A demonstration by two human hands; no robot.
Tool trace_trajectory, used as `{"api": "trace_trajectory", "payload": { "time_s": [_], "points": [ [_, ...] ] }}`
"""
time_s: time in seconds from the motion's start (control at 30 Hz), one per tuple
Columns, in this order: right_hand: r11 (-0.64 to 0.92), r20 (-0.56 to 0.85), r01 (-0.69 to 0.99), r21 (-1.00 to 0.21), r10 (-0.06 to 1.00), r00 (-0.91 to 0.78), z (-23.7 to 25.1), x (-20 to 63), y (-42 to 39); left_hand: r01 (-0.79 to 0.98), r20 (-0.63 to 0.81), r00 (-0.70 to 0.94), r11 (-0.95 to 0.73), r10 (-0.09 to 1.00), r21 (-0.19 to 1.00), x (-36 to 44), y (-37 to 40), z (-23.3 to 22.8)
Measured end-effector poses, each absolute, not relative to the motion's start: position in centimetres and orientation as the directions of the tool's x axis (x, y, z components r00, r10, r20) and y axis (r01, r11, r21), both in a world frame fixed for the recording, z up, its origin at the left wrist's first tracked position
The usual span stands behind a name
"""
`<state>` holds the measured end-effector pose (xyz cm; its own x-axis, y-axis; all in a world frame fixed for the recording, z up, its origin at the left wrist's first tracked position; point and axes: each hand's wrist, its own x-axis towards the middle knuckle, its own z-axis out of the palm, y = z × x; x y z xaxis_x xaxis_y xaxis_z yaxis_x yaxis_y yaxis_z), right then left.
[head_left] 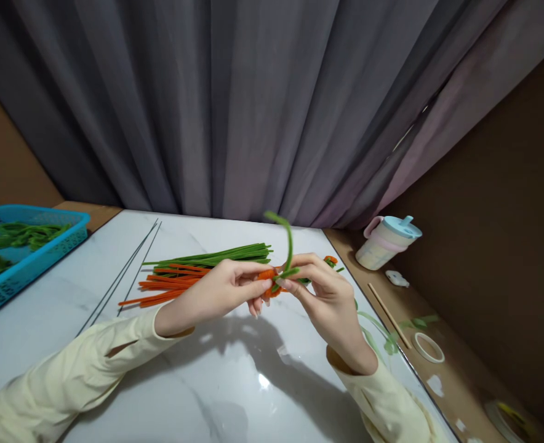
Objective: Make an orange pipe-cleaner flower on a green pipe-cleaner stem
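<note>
The held strip (290,245) is green, the held piece (267,274) orange, the tabletop (170,387) grey-veined white.

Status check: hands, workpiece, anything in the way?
Left hand pinching orange piece. Right hand holding curved green strip, one end overlapping it. No obstruction seen between hands.

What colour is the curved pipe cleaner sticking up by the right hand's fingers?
The curved pipe cleaner is green, best seen in the head view.

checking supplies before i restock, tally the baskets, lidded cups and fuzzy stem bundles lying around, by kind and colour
Blue plastic basket: 1
Pale cup with light blue lid: 1
Green fuzzy stem bundle: 1
Orange fuzzy stem bundle: 1
Total: 4
</note>
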<state>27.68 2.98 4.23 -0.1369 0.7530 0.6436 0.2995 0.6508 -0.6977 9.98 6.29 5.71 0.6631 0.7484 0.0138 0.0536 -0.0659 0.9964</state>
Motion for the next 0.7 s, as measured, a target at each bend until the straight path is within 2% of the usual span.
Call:
{"api": "trace_trajectory", "payload": {
  "time_s": [0.2,0.43,0.53,0.7],
  "points": [
    [0.587,0.561,0.270,-0.763,0.809,-0.173,4.50,27.84,3.10,0.054,-0.008,0.685,-0.039,0.729,0.998,9.91,6.33,5.48],
    [0.364,0.323,0.216,-0.906,0.924,-0.203,4.56,28.10,3.42,0.063,-0.014,0.703,-0.042,0.711,0.997,9.76,6.24,5.42],
    [0.372,0.341,0.236,-0.898,0.926,-0.162,4.38,27.96,3.33,0.079,-0.021,0.688,-0.046,0.726,0.996,9.74,6.21,5.42],
    [0.480,0.467,0.334,-0.811,0.875,-0.126,4.12,27.71,3.18,0.102,-0.022,0.686,-0.066,0.728,0.993,9.73,6.24,5.44]
  ]
}}
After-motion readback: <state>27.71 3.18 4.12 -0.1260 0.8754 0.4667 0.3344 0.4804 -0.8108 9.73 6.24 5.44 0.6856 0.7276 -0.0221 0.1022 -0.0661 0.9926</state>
